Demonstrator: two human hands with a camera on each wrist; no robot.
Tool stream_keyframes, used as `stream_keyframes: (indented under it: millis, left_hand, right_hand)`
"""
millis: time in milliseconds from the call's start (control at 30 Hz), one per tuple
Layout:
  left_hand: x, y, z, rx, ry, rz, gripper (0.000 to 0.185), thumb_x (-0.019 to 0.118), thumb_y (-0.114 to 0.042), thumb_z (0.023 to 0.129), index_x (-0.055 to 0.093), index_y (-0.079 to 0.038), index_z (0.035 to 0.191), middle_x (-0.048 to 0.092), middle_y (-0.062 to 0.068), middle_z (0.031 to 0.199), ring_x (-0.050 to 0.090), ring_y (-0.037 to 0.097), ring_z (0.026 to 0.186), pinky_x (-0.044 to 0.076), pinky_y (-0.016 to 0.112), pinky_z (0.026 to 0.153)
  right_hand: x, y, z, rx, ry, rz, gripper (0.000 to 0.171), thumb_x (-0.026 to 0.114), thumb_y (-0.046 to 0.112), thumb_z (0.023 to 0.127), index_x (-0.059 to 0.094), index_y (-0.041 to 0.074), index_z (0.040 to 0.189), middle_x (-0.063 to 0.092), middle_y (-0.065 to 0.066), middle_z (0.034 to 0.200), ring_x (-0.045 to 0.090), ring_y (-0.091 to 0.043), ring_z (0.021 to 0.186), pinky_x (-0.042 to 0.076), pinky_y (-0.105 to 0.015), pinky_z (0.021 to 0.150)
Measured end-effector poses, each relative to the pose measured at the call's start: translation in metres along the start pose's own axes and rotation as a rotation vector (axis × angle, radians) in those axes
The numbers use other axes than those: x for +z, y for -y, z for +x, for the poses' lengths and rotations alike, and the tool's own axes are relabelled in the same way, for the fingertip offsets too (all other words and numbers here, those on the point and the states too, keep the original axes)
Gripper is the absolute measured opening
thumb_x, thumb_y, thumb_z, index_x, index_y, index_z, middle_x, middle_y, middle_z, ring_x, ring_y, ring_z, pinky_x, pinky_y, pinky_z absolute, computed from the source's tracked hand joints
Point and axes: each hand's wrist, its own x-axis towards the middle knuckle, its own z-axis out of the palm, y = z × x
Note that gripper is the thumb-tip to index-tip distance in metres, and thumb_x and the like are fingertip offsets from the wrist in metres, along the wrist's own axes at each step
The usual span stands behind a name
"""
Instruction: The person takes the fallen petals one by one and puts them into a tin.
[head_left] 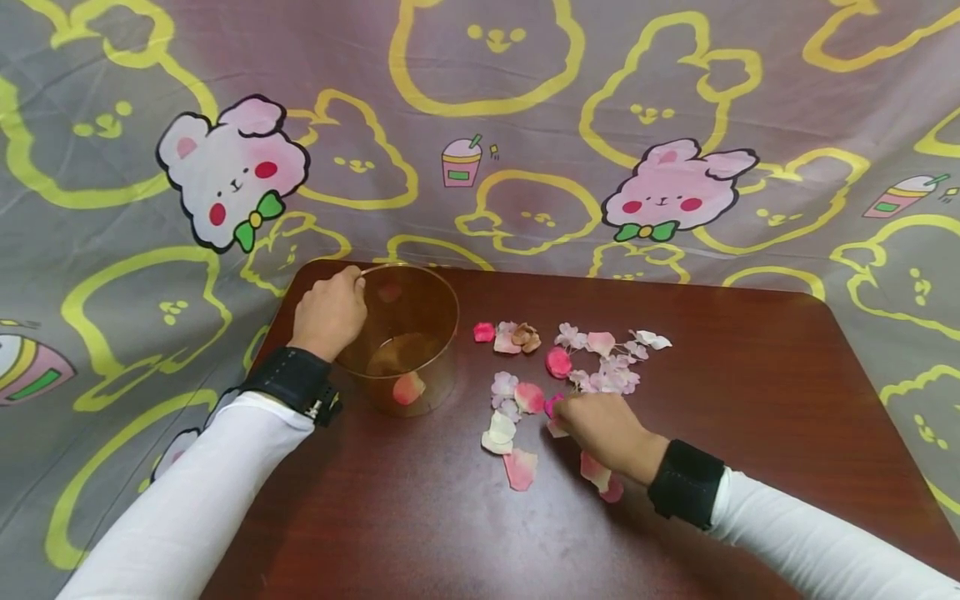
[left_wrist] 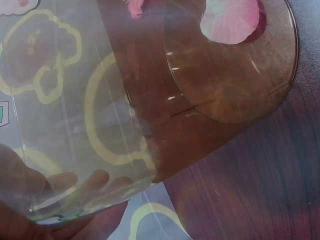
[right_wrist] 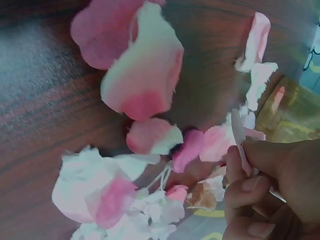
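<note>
On the left of the table stands a see-through amber bucket (head_left: 438,379), tilted slightly in the head view. My left hand (head_left: 330,312) grips its rim, with fingers (left_wrist: 97,182) showing through the wall. Inside it lie a pink petal (left_wrist: 232,20) and another reddish petal (head_left: 391,290). Over the scattered petals, my right hand (head_left: 607,433) pinches a thin pale petal (right_wrist: 239,131) between thumb and forefinger. Close under that hand are a magenta petal (right_wrist: 187,150) and a pink-and-cream petal (right_wrist: 145,85). Part of the pinched petal is hidden by the fingers.
Pale pink blossoms on thin stems (head_left: 609,377) lie beyond my right hand. A brown petal cluster (head_left: 527,337), white petals (head_left: 498,433) and a pink petal (head_left: 521,469) rest on the brown table (head_left: 420,517). Patterned cloth (head_left: 525,83) hangs behind the table.
</note>
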Motion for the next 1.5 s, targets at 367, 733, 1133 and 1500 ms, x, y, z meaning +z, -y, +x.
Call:
stream_keyframes:
  millis: [367, 733, 1133, 1500]
  left_hand:
    - [0.003, 0.002, -0.001, 0.004, 0.004, 0.006, 0.032, 0.038, -0.021, 0.109, 0.055, -0.002, 0.129, 0.066, 0.036, 0.114, 0.064, 0.057, 0.099, 0.049, 0.066, 0.08]
    - [0.004, 0.0, -0.001, 0.007, 0.003, -0.008, 0.031, 0.038, -0.021, 0.109, 0.056, -0.002, 0.127, 0.066, 0.036, 0.113, 0.065, 0.057, 0.099, 0.049, 0.065, 0.079]
    - [0.005, -0.002, -0.002, -0.01, -0.003, -0.001, 0.03, 0.038, -0.021, 0.109, 0.056, -0.003, 0.126, 0.066, 0.036, 0.115, 0.065, 0.057, 0.1, 0.049, 0.066, 0.081]
    - [0.0, 0.001, 0.0, -0.003, -0.009, 0.0, 0.032, 0.038, -0.021, 0.109, 0.055, -0.003, 0.129, 0.065, 0.036, 0.116, 0.064, 0.058, 0.101, 0.049, 0.066, 0.081]
  right_hand:
    - [-0.009, 0.01, 0.007, 0.004, -0.083, -0.025, 0.011, 0.078, 0.028, 0.089, 0.072, 0.019, 0.087, 0.052, 0.012, 0.06, 0.043, -0.006, 0.054, 0.036, -0.02, 0.051]
    - [-0.017, 0.02, 0.016, -0.008, -0.178, 0.034, 0.017, 0.076, 0.03, 0.091, 0.07, 0.016, 0.083, 0.044, 0.009, 0.057, 0.042, -0.007, 0.051, 0.034, -0.021, 0.049]
    - [-0.027, 0.037, 0.025, -0.066, -0.272, 0.026, 0.014, 0.076, 0.027, 0.092, 0.068, 0.018, 0.084, 0.051, 0.01, 0.061, 0.043, -0.004, 0.054, 0.032, -0.02, 0.048]
    - [-0.05, 0.065, 0.044, -0.124, -0.333, 0.045, 0.013, 0.071, 0.029, 0.095, 0.069, 0.018, 0.088, 0.054, 0.008, 0.065, 0.046, -0.008, 0.059, 0.033, -0.022, 0.05]
